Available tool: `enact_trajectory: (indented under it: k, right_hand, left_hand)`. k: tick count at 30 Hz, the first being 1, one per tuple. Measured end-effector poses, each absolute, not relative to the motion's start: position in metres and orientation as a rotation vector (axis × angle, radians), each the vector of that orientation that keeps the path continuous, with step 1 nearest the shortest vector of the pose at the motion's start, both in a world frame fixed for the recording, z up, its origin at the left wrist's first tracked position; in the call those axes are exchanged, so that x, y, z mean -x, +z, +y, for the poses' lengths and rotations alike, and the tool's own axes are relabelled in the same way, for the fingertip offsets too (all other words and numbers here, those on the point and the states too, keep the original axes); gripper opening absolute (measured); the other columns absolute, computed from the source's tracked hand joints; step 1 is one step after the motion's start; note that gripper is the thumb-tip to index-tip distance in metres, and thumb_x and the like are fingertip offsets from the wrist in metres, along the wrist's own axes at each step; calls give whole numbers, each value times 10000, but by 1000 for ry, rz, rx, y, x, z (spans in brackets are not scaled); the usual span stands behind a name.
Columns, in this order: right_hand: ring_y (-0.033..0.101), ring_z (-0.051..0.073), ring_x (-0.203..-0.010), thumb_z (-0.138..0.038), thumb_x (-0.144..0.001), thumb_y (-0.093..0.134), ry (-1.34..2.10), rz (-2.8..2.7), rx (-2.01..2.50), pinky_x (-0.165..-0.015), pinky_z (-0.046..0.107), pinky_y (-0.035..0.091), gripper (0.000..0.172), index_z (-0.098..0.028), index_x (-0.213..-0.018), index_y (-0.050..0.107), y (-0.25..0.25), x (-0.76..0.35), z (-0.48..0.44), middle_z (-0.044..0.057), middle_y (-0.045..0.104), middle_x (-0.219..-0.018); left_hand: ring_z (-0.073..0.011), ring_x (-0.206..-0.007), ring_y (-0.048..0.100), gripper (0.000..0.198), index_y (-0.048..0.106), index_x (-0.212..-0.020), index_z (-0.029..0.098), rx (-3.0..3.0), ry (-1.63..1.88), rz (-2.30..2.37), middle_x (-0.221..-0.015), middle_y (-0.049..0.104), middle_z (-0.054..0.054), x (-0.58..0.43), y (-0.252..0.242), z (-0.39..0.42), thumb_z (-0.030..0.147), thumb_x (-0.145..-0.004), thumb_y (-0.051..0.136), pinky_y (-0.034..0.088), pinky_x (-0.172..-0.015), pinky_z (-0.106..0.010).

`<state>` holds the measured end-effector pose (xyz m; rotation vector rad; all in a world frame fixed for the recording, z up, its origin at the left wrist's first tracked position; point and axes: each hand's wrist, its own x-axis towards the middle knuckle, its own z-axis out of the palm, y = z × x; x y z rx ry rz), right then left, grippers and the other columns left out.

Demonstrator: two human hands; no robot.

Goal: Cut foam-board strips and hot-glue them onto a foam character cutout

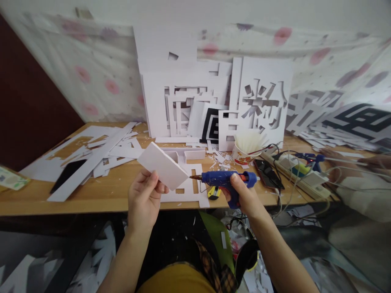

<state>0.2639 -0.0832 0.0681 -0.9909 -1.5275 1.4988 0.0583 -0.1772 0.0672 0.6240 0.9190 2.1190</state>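
Observation:
My left hand point(145, 197) pinches a small white foam board piece point(163, 165) by its lower edge and holds it tilted above the table. In my right hand point(242, 193) is a blue hot glue gun point(220, 178), its nozzle pointing left. The nozzle tip is at the right corner of the board piece; whether they touch I cannot tell. Below, on the table, lies a white cut-out board point(200, 195) with rectangular openings. A yellow utility knife point(214, 193) rests under the glue gun, partly covered by it.
A paper cup point(242, 156) of glue sticks stands behind the gun, near a phone point(267, 173) and a power strip point(301, 181) with tangled cords. Large cut boards point(152, 97) lean on the wall. Scraps point(122, 150) lie left. Another person's hand point(380, 162) is at right.

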Motion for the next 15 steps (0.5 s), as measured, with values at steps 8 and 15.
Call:
enact_trajectory:
  k: [8,15]
  right_hand:
    - [490,116,-467,-712,-719,660,1278,-1750,1034,-385,216,314,523,-197,-631,684,68,-254,-69,23,640,-573]
    - [455,110,-450,-707,-730,644,905,-1642,1514,-412,237,363,545,-165,-755,700,34,-291,-8,-3,594,-571]
  left_hand:
    - [-42,-484,495,205,663,-744,173,-497,2074,879,-538,530,63,-51,56,-168,238,-684,848,485,-487,-147]
    - [-37,-484,481,264,648,-690,167,-332,2152,936,-549,561,64,-16,51,-162,181,-582,888,463,-468,-129]
